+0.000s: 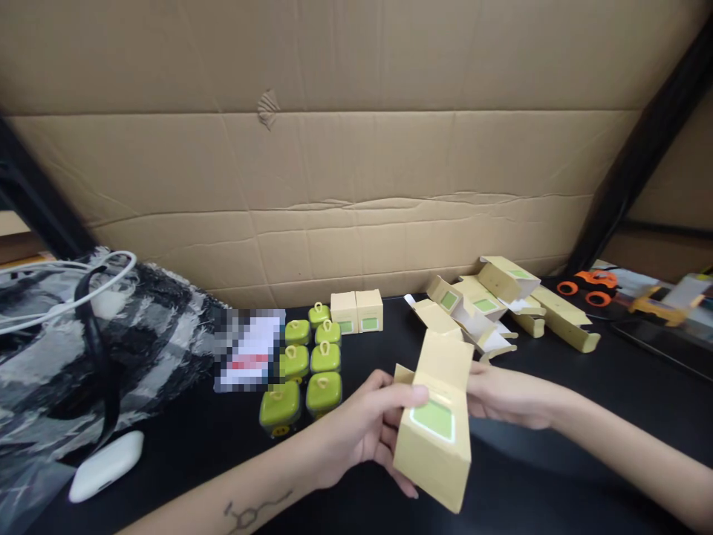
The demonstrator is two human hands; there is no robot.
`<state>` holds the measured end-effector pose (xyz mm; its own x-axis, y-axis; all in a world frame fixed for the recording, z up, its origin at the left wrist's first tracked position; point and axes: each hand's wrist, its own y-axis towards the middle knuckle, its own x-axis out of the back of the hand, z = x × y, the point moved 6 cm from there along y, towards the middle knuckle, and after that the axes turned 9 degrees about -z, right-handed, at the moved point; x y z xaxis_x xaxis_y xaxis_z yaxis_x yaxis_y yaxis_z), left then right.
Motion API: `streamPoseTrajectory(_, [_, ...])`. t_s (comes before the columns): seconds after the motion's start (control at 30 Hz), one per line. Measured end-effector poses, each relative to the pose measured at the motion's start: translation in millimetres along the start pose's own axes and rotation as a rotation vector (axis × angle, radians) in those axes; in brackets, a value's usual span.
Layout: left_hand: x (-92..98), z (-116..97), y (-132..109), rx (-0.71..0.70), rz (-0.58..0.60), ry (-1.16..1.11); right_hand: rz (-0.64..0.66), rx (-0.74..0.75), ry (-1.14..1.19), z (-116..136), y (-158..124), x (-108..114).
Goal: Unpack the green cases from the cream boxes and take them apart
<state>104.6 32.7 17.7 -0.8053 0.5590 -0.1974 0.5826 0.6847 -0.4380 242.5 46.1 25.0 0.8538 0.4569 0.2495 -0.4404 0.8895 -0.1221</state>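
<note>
Holding one tan carton [431, 468], front centre: left hand [370, 420], thumb pressed beside the carton's green panel, fingers along its left side. Carton tilted, top flap raised, raised clear of the black tabletop [518, 487]. Right hand [504, 392], at the carton's right edge; fingertips hidden behind it, so whether they grip cannot be told.

White case [107, 466], one, rounded, lying at near left. Green-lidded containers [280, 403], seven, each with a pale loop on top, standing in two uneven columns left of the hands. Black-and-white shaggy fabric [167, 371], heaped at left. Opened cartons [484, 305], several, in a loose pile beyond the right hand. Upright cartons [369, 310], two, side by side behind the containers. Orange toy vehicle [593, 286], one, far right. Cardboard panel [334, 163], creased, at the back.
</note>
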Motion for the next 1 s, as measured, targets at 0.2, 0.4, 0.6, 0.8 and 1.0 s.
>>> streamPoseTrajectory(0.2, [1.0, 15, 8, 0.199, 0.071, -0.069, 0.195, -0.229, 0.262, -21, 10, -14])
streamPoseTrajectory(0.4, [-2.5, 11, 4, 0.109, 0.078, -0.069, 0.318, -0.277, 0.383, -23, 9, -10])
streamPoseTrajectory(0.6, [-10.1, 3, -5, 0.01, 0.102, -0.054, 0.297, -0.264, 0.378, -25, 10, -5])
streamPoseTrajectory(0.8, [-11.6, 7, -11, -0.137, -0.133, -0.113, 0.041, -0.113, 0.32, -4, 5, 11])
streamPoseTrajectory(1.0, [-13.0, 10, -8, -0.559, -0.173, 0.112, -0.297, 0.217, -0.149, 54, 4, 40])
